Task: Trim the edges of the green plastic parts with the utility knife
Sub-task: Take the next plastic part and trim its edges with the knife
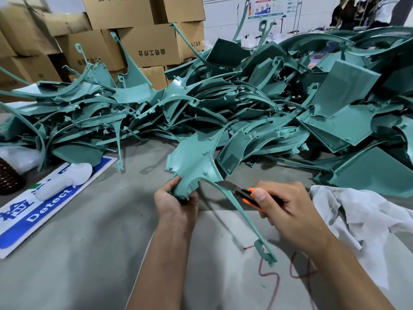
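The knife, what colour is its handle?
Orange and black. The knife shows in the head view, gripped by the right hand.

In my left hand [176, 202] I grip a green plastic part [194, 162] by its near lower corner, its flat fan-shaped body tilted up off the table and a long thin curved arm sweeping toward me. My right hand [283, 211] holds the orange utility knife [243, 191], blade extended and touching that arm's edge. Behind lies the heaped pile of green parts [223, 104].
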A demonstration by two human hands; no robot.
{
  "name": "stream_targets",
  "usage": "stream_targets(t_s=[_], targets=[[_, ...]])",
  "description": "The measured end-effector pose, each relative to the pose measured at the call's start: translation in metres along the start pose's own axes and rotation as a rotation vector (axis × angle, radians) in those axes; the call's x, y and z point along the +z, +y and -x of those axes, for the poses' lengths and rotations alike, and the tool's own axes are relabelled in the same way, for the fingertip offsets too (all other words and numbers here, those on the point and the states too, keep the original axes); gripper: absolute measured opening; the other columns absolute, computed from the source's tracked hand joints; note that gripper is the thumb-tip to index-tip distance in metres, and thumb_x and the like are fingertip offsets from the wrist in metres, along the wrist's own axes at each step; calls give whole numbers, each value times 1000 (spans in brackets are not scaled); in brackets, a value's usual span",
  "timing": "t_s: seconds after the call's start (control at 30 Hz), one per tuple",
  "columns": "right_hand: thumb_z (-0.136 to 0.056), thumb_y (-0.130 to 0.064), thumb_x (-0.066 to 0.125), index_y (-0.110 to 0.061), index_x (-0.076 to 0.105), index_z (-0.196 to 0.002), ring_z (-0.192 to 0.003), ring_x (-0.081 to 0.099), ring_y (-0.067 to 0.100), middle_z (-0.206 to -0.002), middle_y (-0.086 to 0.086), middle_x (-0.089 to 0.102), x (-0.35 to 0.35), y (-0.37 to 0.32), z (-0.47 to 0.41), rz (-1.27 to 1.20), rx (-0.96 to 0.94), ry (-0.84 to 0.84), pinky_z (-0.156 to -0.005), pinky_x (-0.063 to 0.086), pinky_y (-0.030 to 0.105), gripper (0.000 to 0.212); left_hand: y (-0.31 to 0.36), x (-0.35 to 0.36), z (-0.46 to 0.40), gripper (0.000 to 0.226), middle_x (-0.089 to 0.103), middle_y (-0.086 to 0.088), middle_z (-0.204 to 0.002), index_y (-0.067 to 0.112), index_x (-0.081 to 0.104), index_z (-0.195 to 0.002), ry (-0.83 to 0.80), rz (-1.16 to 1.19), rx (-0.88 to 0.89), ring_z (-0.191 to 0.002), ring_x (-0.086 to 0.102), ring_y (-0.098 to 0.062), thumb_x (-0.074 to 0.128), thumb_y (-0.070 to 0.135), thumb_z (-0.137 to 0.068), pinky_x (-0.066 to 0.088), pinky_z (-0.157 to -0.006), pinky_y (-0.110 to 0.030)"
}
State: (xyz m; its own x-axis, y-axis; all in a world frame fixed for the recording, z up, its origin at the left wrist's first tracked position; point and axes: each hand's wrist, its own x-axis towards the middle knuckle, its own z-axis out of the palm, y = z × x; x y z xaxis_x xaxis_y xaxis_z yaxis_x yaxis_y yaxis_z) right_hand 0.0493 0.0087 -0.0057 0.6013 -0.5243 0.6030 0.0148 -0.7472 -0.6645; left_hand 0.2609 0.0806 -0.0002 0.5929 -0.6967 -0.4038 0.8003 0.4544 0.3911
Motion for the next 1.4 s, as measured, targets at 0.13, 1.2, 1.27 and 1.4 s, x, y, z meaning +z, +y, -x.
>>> stream_targets(t_s=[0.13,1.2,1.27,1.4], targets=[[-106,-43,46,-13,55,-62,-46,46,19,-52,2,49,-1,0,2,-42,28,-11,-47,33,33,54,4,-2,-2,19,56,-6,-65,7,53,-79,-9,29,-9,-34,45,-13,42,3,-93,33,-30,-16],[-107,-45,52,-30,60,-93,-59,51,16,-68,0,57,11,18,-2,76,271,95,-59,44,37,22,-12,5,16,56,72,-7,-121,13,69,-129,-208,-114,-113,-86,76,-26,61,55,-93,60,-57,-32],[-107,-37,52,-33,58,-89,-59,47,12,-66,-1,55,9,22,-2,103,307,130,-57,37,28,19,-16,8,22,72,65,-13,-137,10,61,-139,-343,-62,-185,-121,66,-31,62,60,-88,61,-83,-41],[-107,-36,54,-33,62,-95,-62,51,14,-68,-4,60,10,23,-2,135,331,128,-58,38,26,15,-40,8,34,55,65,-20,-134,4,56,-137,-517,-398,-100,-122,64,-31,70,31,-90,57,-92,-41]])
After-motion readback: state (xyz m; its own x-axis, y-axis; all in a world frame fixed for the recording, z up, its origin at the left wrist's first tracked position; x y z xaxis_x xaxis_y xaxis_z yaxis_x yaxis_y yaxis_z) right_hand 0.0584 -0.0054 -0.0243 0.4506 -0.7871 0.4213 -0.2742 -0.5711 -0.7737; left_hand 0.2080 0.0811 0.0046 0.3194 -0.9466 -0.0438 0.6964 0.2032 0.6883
